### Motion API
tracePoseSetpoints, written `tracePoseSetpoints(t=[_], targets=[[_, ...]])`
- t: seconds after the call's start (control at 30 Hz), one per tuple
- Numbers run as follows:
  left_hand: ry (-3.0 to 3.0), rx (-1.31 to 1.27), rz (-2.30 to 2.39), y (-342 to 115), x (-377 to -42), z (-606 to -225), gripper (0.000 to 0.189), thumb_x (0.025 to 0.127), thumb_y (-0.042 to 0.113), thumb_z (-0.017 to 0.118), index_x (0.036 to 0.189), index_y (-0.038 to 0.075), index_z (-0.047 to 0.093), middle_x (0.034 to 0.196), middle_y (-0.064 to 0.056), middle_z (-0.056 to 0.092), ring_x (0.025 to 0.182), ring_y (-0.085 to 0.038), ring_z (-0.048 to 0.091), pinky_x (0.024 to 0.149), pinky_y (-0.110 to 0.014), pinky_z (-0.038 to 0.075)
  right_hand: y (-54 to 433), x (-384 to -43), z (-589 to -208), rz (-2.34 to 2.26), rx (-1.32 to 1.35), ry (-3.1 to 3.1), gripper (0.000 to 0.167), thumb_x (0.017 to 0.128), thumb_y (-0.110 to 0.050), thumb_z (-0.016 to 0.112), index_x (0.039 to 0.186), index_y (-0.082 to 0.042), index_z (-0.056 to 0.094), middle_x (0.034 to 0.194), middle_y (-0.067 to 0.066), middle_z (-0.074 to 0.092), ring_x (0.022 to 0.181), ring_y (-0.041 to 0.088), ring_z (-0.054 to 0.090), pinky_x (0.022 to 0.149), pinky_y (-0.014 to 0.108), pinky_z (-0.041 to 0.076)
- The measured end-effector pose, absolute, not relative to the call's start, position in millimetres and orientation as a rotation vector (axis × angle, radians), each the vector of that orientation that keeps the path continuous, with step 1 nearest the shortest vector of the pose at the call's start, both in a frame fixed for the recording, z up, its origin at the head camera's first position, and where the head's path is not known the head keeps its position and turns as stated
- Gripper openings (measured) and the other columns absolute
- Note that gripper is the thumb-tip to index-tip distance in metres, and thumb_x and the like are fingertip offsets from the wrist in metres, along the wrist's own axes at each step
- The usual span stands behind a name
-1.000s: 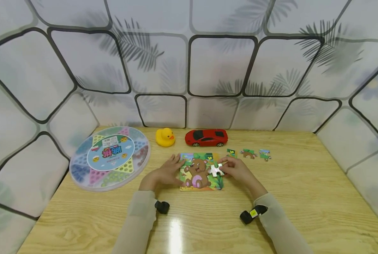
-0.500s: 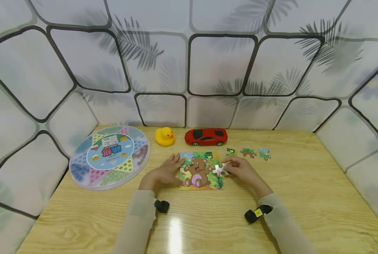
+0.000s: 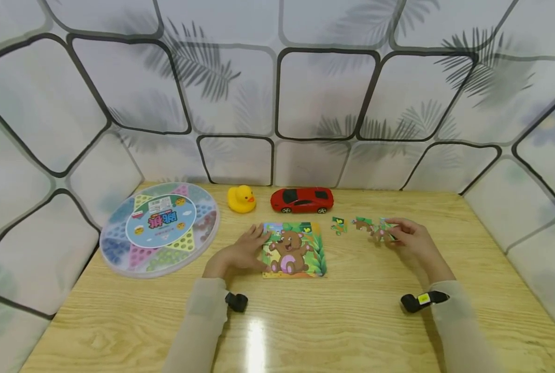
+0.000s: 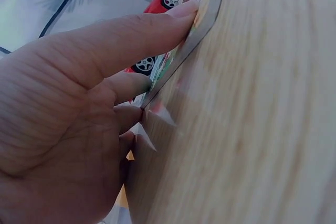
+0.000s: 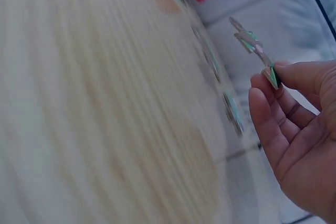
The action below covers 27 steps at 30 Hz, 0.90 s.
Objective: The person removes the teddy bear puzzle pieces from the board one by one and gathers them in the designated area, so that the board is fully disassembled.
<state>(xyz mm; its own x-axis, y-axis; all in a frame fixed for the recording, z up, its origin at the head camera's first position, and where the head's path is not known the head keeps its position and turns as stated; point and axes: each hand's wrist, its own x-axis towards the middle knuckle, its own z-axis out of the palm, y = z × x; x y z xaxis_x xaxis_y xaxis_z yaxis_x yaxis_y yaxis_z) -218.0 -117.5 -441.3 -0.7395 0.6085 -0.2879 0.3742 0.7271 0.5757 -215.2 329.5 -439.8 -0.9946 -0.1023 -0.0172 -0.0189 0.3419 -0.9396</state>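
A bear jigsaw puzzle (image 3: 292,251) lies flat on the wooden table in the head view. My left hand (image 3: 243,251) rests on its left edge, fingers spread, with the thumb (image 4: 173,22) on its near corner in the left wrist view. Off to the right, my right hand (image 3: 412,239) pinches a puzzle piece (image 5: 256,47) between thumb and fingertips, lifted above the table. Loose puzzle pieces lie near it: one with a yellow patch (image 3: 338,225) and a brown one (image 3: 363,224). A third, light-blue-topped piece is mostly hidden behind the held piece and fingers.
Behind the puzzle stand a red toy car (image 3: 302,200) and a yellow rubber duck (image 3: 241,199). A round Chinese checkers box (image 3: 160,228) lies at the left. A patterned cloth wall (image 3: 324,98) borders the table at the back and sides.
My right hand has moved right, away from the puzzle, carrying the piece over to the loose ones. The left hand stays in place on the puzzle's edge.
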Motion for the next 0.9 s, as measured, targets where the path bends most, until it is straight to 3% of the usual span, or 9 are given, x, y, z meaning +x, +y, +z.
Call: tracePoseSetpoints(t=[0.33, 0.63, 0.9], targets=[[2.443, 0.735, 0.709, -114, -221, -442, 0.095, 0.082, 0.039, 0.071, 0.152, 0.006, 0.015, 0.156, -0.016, -0.01, 0.142, -0.033, -0.015, 0.113, -0.05, -0.002, 392, -220, -444, -1.923, 0.04, 2.497, 0.023, 0.095, -0.016, 0.057, 0.117, -0.02, 0.064, 0.087, -0.011, 0.061, 0.073, 0.002, 0.064, 0.067, 0.02, 0.053], [2.453, 0.754, 0.704, -113, -220, -442, 0.096, 0.082, 0.039, 0.071, 0.151, 0.005, 0.015, 0.156, -0.018, -0.008, 0.142, -0.035, -0.014, 0.113, -0.051, 0.0, 404, -233, -451, -1.861, 0.233, 2.549, 0.046, 0.096, -0.02, 0.056, 0.135, 0.002, 0.047, 0.085, -0.011, 0.057, 0.068, 0.002, 0.06, 0.062, 0.018, 0.053], [2.458, 0.743, 0.75, -116, -217, -441, 0.095, 0.081, 0.037, 0.073, 0.151, 0.003, 0.017, 0.156, -0.02, -0.007, 0.142, -0.037, -0.012, 0.113, -0.053, 0.0, 403, -241, -454, -1.792, 0.282, 2.558, 0.049, 0.098, -0.022, 0.052, 0.138, 0.004, 0.043, 0.079, -0.01, 0.054, 0.062, 0.001, 0.052, 0.055, 0.017, 0.049]])
